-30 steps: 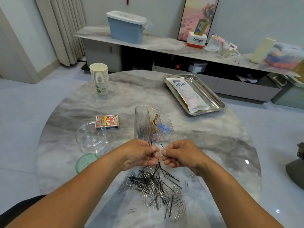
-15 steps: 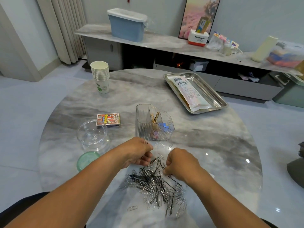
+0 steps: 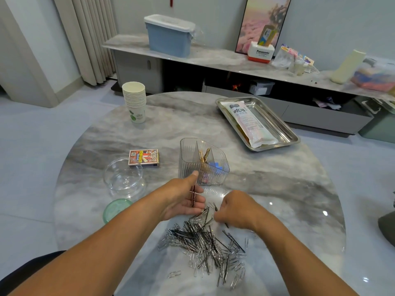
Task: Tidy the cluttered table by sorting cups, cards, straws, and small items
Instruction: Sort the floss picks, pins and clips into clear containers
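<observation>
A heap of black hairpins and silver paper clips (image 3: 205, 246) lies on the round marble table (image 3: 277, 189) in front of me. My left hand (image 3: 183, 199) is turned palm up just behind the heap, with a few dark hairpins (image 3: 193, 196) lying across its fingers under the thumb. My right hand (image 3: 235, 210) is curled at the heap's far edge and pinches a hairpin. A clear divided organiser (image 3: 203, 163) with small items in it stands just beyond both hands.
A clear glass bowl (image 3: 124, 178) and a green lid (image 3: 115, 209) sit to the left. A card box (image 3: 143, 158) lies behind the bowl. A stack of paper cups (image 3: 134, 101) stands far left. A steel tray (image 3: 284, 127) holds a straw packet (image 3: 248, 122).
Both hands came down from in front of the organiser to the heap. My left hand has turned palm up with hairpins on it; my right hand reaches into the heap.
</observation>
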A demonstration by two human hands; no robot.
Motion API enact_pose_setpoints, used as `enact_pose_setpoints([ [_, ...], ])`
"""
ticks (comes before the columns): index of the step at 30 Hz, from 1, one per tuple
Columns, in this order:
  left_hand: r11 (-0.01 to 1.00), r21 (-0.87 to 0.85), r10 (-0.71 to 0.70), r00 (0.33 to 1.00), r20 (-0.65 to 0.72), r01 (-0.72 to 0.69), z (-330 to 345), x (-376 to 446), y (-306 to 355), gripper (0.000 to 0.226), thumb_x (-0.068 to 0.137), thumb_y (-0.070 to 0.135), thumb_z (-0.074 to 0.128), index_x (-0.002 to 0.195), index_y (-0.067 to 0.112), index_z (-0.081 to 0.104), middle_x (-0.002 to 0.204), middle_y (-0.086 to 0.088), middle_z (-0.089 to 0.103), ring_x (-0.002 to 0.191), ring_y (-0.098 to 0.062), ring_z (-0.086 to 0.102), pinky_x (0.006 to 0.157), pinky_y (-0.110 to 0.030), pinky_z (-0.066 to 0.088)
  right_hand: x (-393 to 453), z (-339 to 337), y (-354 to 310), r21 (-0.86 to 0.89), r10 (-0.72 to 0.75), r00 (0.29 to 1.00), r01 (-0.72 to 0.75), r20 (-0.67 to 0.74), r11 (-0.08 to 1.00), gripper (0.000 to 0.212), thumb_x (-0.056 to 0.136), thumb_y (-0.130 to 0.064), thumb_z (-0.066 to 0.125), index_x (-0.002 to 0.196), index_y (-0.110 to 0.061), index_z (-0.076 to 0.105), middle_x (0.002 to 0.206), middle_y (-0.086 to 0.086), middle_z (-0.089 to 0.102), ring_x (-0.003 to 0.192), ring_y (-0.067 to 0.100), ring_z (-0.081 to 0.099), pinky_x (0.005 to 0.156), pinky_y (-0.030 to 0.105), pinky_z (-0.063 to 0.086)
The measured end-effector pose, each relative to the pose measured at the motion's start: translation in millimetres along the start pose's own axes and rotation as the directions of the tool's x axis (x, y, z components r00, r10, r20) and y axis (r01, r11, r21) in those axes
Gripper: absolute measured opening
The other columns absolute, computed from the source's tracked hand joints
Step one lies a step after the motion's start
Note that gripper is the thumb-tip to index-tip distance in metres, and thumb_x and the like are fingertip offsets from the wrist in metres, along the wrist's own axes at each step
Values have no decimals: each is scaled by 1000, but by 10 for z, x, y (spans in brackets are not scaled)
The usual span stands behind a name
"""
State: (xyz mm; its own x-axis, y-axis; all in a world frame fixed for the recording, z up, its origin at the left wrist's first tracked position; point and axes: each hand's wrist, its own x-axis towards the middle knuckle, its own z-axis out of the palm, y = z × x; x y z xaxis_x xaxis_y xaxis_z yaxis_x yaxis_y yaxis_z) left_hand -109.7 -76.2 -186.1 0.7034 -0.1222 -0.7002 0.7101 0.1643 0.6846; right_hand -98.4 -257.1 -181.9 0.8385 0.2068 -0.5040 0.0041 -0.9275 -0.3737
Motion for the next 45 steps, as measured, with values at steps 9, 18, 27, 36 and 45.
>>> enact_pose_setpoints([
  [9, 986, -158, -21, 986, 165, 47, 80, -65, 44, 81, 100, 67, 30, 125, -4, 60, 115, -25, 69, 99, -34, 71, 81, -40, 62, 80, -90, -32, 784, 13, 999, -34, 33, 620, 16, 84, -8, 72, 71, -11, 65, 66, 4, 55, 50, 9, 35, 39, 19, 25],
  [18, 983, -183, -3, 993, 121, 25, 47, -49, 59, 75, 101, 63, 34, 123, -4, 62, 103, -22, 67, 86, -30, 68, 80, -39, 61, 68, -186, 101, 551, 3, 995, 53, -101, 833, 14, 88, -24, 79, 87, -10, 76, 69, -2, 67, 54, 7, 51, 49, 20, 39],
  [27, 938, 329, 102, 994, 25, -105, -5, 19, -35, 19, 91, 24, 73, 93, 12, 59, 71, -3, 52, 60, -13, 45, 53, -22, 41, -86, -7, 98, -480, 103, 991, -52, 80, 876, 34, 73, -37, 87, 93, -16, 70, 87, -3, 69, 82, 21, 67, 71, 28, 51],
  [36, 308, 950, 344, 938, -51, -61, 11, 71, -224, 30, 77, 34, 85, 97, 16, 71, 97, 0, 71, 89, -20, 66, 83, -36, 57, -169, 164, -1, -594, -60, 998, 56, 13, 803, 32, 87, -8, 65, 65, -13, 41, 71, 1, 45, 72, 27, 53, 65, 29, 42],
  [45, -72, 997, 450, 891, 66, -38, 119, 174, -303, 10, 86, 9, 61, 79, 15, 62, 70, 1, 55, 71, -24, 55, 61, -30, 41, -207, 333, -223, -764, -128, 986, 165, 109, 624, 21, 93, -4, 61, 113, -10, 64, 114, 6, 67, 108, 28, 66, 77, 33, 45],
])
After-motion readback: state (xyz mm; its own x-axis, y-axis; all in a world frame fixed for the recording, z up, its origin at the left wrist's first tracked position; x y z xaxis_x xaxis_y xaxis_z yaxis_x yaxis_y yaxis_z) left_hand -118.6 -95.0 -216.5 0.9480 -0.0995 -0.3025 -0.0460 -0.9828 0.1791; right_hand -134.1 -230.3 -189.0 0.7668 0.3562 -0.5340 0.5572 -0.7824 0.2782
